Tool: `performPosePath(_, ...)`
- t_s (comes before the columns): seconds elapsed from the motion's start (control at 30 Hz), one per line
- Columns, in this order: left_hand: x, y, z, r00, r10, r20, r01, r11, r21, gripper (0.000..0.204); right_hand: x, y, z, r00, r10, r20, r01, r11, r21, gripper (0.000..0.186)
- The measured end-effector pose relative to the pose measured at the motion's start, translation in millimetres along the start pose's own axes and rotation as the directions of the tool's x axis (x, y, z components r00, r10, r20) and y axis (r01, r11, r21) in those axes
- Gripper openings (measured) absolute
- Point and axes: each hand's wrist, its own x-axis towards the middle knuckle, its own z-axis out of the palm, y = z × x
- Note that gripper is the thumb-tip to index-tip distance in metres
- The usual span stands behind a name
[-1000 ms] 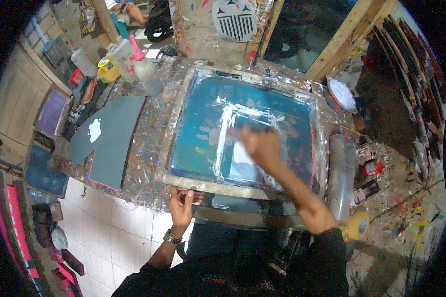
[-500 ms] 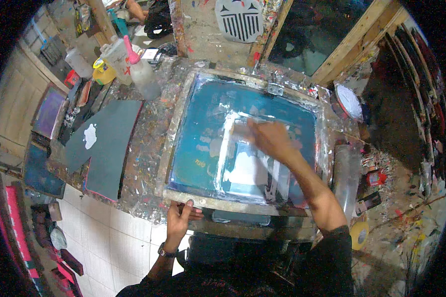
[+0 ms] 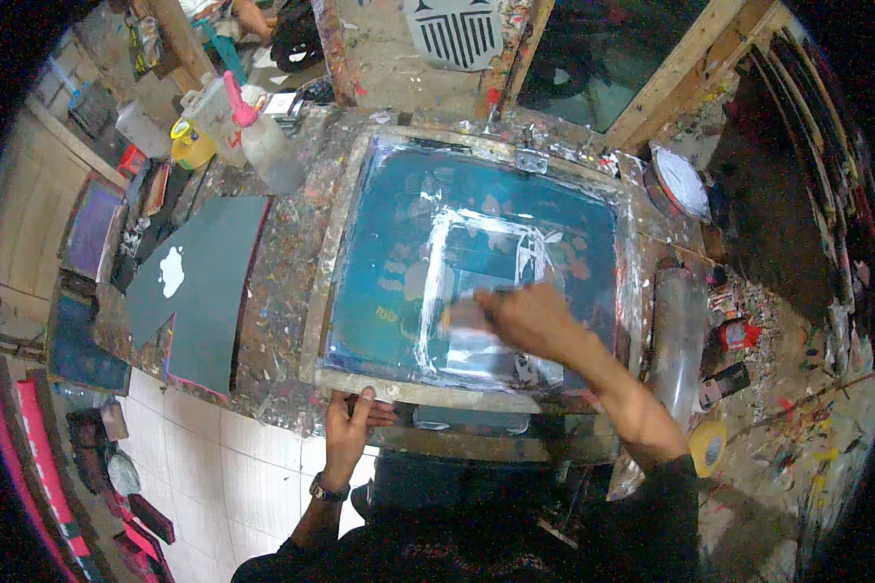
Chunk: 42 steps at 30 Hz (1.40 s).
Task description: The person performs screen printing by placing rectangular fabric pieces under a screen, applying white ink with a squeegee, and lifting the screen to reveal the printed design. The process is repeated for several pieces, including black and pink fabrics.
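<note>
A screen-printing frame [image 3: 329, 291] lies on the paint-spattered bench, its blue-green mesh [image 3: 379, 194] marked with white ink around a pale rectangle. At the near left corner, my left hand [image 3: 348, 428] grips the frame's edge, thumb on top and fingers beneath. Over the pale rectangle, my right hand [image 3: 530, 321] is curled closed and smeared by motion. A tan blur shows at its fingers; whether that is a tool or the fingers themselves cannot be told. White ink streaks [image 3: 436, 277] run along the rectangle's left and far sides.
Left of the frame lies a dark grey panel [image 3: 214, 262] with a white blotch. Behind it stand a pink-topped bottle [image 3: 274, 155] and a yellow tub [image 3: 192, 146]. On the right are a container of white ink [image 3: 681, 183], a clear roll [image 3: 673, 330] and a tape roll [image 3: 707, 449].
My right hand has come toward me, from the far part of the pale rectangle to its middle. My left hand keeps its hold on the frame. The view has shifted slightly.
</note>
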Motion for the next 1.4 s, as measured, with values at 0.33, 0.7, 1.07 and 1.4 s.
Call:
performPosePath(0.33, -9, 5, 5, 0.996, -0.048, -0.073, 0.049, 0.999, 0.007, 0.031, -3, -10, 24, 0.945, 0.297, -0.135, -0.295, 0.955, 0.035, 0.034)
performPosePath(0.7, -6, -8, 3, 0.963, 0.267, -0.043, -0.269, 0.962, -0.051, 0.031, -77, -102, -2, 0.883, 0.255, -0.394, -0.275, 0.962, 0.008, 0.034)
performPosePath(1.07, 106, 151, 112, 0.706, 0.67, 0.23, -0.672, 0.53, 0.517, 0.047, -9, -39, -217, 0.585, 0.218, -0.781, -0.47, 0.876, -0.108, 0.06)
performPosePath(1.4, 181, 74, 75, 0.697, 0.667, 0.264, -0.587, 0.318, 0.745, 0.041, 29, 27, -289, 0.584, 0.483, -0.652, -0.59, 0.804, 0.066, 0.097)
